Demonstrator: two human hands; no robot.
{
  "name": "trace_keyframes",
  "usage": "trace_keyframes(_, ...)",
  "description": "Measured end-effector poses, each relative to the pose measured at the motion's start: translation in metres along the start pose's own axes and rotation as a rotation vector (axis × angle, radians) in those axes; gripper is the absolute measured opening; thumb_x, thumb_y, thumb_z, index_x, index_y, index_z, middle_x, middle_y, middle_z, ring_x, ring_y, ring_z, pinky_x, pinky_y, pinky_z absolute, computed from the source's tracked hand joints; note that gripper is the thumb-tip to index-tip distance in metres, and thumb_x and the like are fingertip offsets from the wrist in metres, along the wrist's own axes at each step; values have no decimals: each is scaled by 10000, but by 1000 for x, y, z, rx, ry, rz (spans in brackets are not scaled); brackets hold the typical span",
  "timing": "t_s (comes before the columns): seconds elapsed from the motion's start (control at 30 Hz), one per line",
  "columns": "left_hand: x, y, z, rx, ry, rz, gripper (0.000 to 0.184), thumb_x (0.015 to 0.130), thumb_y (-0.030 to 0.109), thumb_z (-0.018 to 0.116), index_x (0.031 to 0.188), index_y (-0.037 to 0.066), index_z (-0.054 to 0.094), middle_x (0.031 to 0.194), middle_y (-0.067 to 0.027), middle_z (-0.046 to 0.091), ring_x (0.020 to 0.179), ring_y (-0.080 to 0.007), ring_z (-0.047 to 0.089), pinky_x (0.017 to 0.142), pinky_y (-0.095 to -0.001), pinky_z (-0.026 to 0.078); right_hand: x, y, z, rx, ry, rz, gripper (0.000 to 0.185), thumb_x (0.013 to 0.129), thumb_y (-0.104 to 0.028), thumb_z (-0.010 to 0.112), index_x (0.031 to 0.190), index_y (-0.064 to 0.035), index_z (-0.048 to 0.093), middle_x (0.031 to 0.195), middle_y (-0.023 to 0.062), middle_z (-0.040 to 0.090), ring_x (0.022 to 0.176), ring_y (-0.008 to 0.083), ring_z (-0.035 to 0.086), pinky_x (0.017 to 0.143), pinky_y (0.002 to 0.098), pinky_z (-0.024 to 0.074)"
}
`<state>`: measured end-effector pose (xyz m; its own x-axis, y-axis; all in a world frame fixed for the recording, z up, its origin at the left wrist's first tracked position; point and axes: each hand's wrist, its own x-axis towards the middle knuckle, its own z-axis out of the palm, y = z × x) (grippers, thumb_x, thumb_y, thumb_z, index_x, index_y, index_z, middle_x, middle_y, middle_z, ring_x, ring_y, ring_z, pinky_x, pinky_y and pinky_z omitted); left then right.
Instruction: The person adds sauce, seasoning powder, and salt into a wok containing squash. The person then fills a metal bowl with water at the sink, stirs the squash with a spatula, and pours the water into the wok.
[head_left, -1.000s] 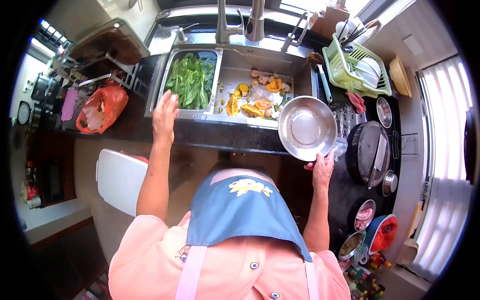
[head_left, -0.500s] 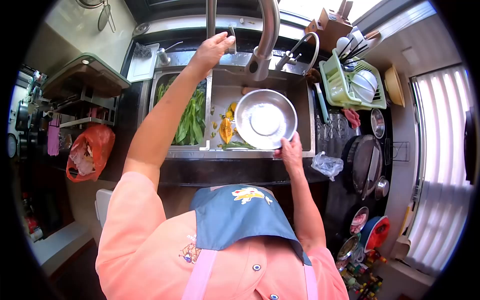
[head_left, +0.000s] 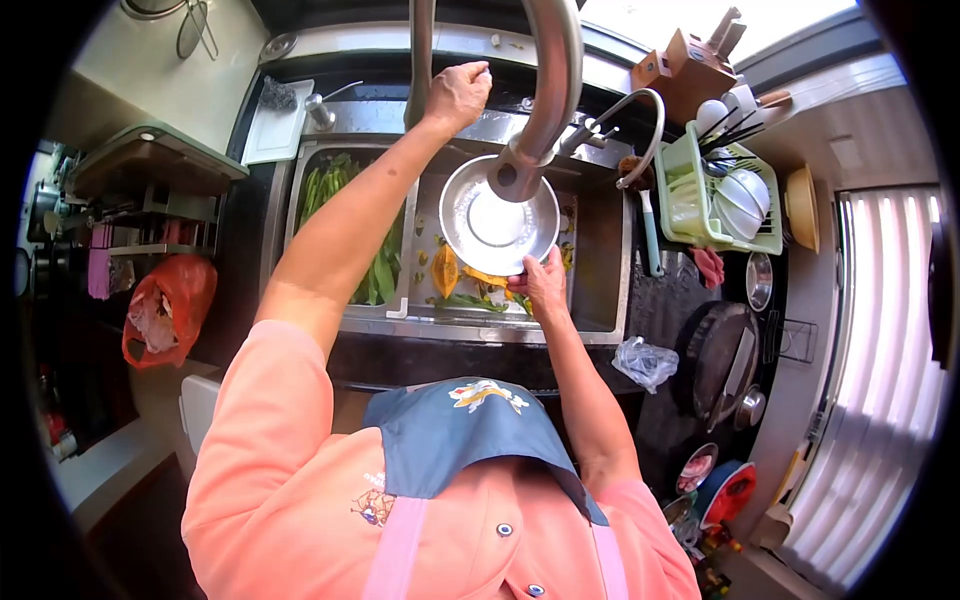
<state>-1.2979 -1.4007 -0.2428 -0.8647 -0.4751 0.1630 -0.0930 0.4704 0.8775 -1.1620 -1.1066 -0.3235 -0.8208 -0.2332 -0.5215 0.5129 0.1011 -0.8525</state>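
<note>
My right hand (head_left: 541,287) grips the near right rim of a shiny metal bowl (head_left: 470,225). The bowl is over the right sink basin (head_left: 598,250), and the faucet head (head_left: 517,172) overlaps it from above. My left hand (head_left: 459,97) reaches to the back of the sink, its fingers curled round the faucet handle, which the hand mostly hides. Yellowed leaves (head_left: 445,270) and green scraps lie on the basin floor below the bowl. Long leafy greens (head_left: 378,275) fill the left basin, partly covered by my left forearm.
At the right stands a green dish rack (head_left: 680,205) with bowls and chopsticks, near a brush (head_left: 650,230). A clear plastic bag (head_left: 645,363) and a round chopping board with a cleaver (head_left: 720,360) are nearby. At the left hangs a red bag (head_left: 180,310).
The bowl has moved left and back, under the faucet head, with my right hand on it. My left hand's fingers, stretched at the handle before, have curled in.
</note>
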Motion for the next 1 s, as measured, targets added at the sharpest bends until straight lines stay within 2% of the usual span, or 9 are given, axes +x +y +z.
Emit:
trace_keyframes(0.2, -10, 7, 8, 32, 117, 100, 344, 933, 312, 617, 1160, 77, 726, 1067, -210, 705, 1005, -371, 693, 895, -413, 556, 13, 15, 0, -19, -24, 55, 355, 957, -84, 529, 1288, -72, 402, 951, 129, 672, 626, 164, 682, 535, 329, 625)
trace_keyframes(0.3, -11, 13, 7, 28, 60, 102, 326, 933, 299, 632, 1143, 71, 733, 1048, -216, 706, 988, -376, 695, 886, -406, 557, 12, 14, -3, -34, -40, 73, 359, 954, -80, 525, 1290, -63, 399, 929, 133, 678, 618, 168, 682, 533, 327, 625)
trace_keyframes(0.4, -11, 17, 8, 47, 11, 82, 317, 916, 303, 660, 1119, 73, 741, 1015, -197, 722, 957, -361, 704, 873, -397, 560, 18, 26, -4, -6, -27, 63, 347, 951, -85, 522, 1266, -50, 380, 843, 148, 676, 531, 190, 666, 480, 325, 597)
trace_keyframes(0.6, -5, 18, 2, 153, -55, 90, 312, 903, 309, 672, 1106, 86, 746, 1013, -167, 733, 952, -348, 707, 873, -389, 559, 17, 31, -8, 2, -52, 49, 344, 951, -91, 533, 1267, -56, 402, 835, 125, 674, 536, 170, 658, 485, 320, 597)
trace_keyframes(0.83, 3, 14, 4, 345, -106, 178, 338, 889, 398, 662, 1076, 136, 765, 987, -151, 740, 941, -351, 706, 869, -425, 555, 14, 32, -6, 25, -45, 24, 359, 951, -91, 541, 1282, -68, 406, 831, 114, 677, 538, 163, 657, 490, 316, 594)
trace_keyframes(0.97, 3, 21, 5, 357, -19, 152, 334, 849, 448, 685, 1003, 171, 791, 927, -119, 751, 885, -344, 716, 826, -435, 566, 11, 32, -7, 27, -7, 26, 363, 944, -83, 538, 1283, -67, 407, 842, 114, 681, 541, 161, 658, 496, 317, 597)
trace_keyframes(1.0, 0, 32, 1, 386, -16, 84, 321, 846, 444, 689, 998, 181, 793, 923, -107, 754, 882, -334, 718, 820, -434, 570, 10, 33, -7, 26, 0, 27, 364, 941, -81, 536, 1282, -64, 407, 843, 114, 681, 541, 160, 658, 499, 317, 598)
